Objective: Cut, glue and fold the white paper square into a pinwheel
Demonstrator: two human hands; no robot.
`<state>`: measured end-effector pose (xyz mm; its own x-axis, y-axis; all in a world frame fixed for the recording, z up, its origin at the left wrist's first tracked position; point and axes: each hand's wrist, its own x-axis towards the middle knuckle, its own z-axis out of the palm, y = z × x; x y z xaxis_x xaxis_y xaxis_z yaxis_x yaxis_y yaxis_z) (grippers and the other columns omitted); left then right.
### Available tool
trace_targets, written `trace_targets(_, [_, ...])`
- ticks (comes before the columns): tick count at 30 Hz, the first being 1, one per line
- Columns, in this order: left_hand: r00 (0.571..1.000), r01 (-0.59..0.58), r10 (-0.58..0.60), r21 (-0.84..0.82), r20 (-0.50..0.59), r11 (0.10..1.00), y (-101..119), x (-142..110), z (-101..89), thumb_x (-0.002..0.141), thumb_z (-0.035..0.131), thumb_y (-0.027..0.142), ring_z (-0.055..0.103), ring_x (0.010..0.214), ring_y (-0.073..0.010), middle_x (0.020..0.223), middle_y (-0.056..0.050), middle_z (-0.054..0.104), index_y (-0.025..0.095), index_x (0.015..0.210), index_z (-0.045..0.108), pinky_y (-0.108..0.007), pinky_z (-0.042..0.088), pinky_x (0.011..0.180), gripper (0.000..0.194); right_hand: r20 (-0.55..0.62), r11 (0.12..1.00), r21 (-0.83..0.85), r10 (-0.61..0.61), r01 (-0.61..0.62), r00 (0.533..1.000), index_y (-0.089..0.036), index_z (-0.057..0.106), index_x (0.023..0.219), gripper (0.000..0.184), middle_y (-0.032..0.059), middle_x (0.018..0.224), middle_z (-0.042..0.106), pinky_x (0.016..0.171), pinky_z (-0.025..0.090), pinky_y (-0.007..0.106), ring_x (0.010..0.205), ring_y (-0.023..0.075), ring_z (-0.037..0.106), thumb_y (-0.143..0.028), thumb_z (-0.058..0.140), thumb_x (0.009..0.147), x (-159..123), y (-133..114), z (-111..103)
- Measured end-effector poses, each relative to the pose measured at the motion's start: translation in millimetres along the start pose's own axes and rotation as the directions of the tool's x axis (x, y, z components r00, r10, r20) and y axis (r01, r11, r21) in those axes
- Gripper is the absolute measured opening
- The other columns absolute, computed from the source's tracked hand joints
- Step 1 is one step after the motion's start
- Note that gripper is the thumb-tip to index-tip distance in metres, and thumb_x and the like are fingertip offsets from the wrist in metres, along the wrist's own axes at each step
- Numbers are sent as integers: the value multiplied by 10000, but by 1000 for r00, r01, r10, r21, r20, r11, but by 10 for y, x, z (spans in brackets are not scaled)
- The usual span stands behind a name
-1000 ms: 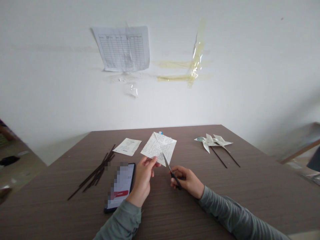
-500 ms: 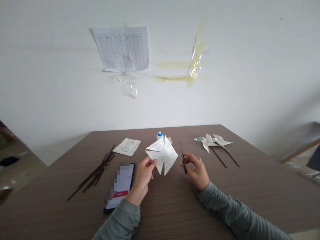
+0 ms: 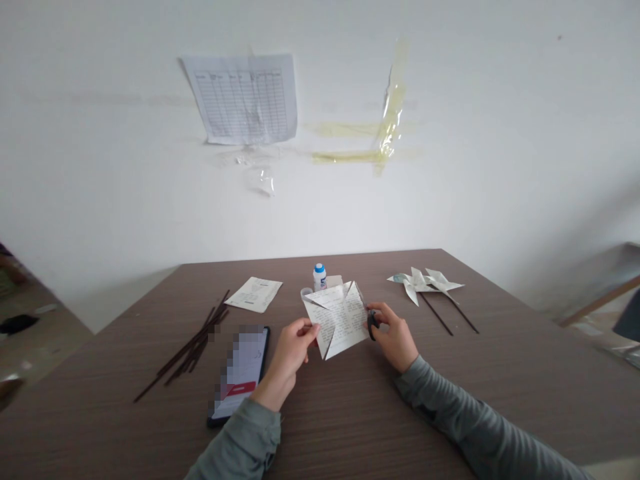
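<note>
My left hand (image 3: 289,350) pinches the left edge of a written-on paper square (image 3: 339,320) that has cuts running in from its corners, held just above the brown table (image 3: 450,400). My right hand (image 3: 395,333) is at the paper's right edge, fingers curled through the dark handles of small scissors (image 3: 372,324). The scissors' blades are hidden by the paper and my fingers.
A phone (image 3: 241,373) lies left of my left arm, beside a bundle of thin dark sticks (image 3: 193,343). A paper slip (image 3: 257,294) and a small blue-capped glue bottle (image 3: 319,276) stand farther back. Two finished paper pinwheels on sticks (image 3: 430,288) lie at the right.
A second ago the scissors were cutting into the paper's lower corner. My right hand then drew them away to the right and has now come back to the paper's right edge. The paper was turned.
</note>
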<state>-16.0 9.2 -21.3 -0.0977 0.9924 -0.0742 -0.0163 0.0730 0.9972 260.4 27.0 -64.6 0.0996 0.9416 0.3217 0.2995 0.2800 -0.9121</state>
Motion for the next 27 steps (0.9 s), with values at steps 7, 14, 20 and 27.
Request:
trace_targets(7, [1000, -14, 14, 78, 6, 997, -12, 12, -11, 780, 1083, 776, 760, 677, -217, 761, -64, 812, 225, 766, 834, -218, 374, 434, 604, -97, 997, 73, 25, -18, 995, -283, 807, 1143, 421, 6, 795, 818, 822, 598, 404, 784, 283, 783, -508, 874, 792, -16, -55, 92])
trace_targets(14, [995, 48, -51, 39, 86, 998, 55, -67, 34, 764, 1151, 407, 941, 956, -308, 1043, -157, 980, 201, 942, 937, -199, 351, 451, 346, -120, 991, 132, 29, -13, 992, -285, 786, 1135, 406, -19, 734, 766, 753, 571, 377, 746, 275, 747, -475, 902, 796, -25, -59, 119])
trace_targets(20, [999, 32, -32, -16, -16, 999, 87, -22, 41, 748, 1100, 333, 901, 826, -267, 888, -114, 936, 210, 817, 877, -185, 327, 432, 263, -57, 991, 124, -36, 43, 998, -273, 824, 1140, 367, -26, 751, 777, 790, 599, 375, 743, 254, 751, -442, 911, 826, -58, -74, 121])
trace_targets(27, [994, -14, 7, -61, -109, 998, 96, 19, 11, 690, 1061, 406, 774, 699, -204, 782, -61, 869, 222, 798, 847, -197, 329, 423, 301, 61, 993, 110, -49, 42, 997, -255, 865, 1120, 343, -40, 720, 777, 831, 615, 387, 719, 233, 737, -396, 890, 809, -82, -129, 113])
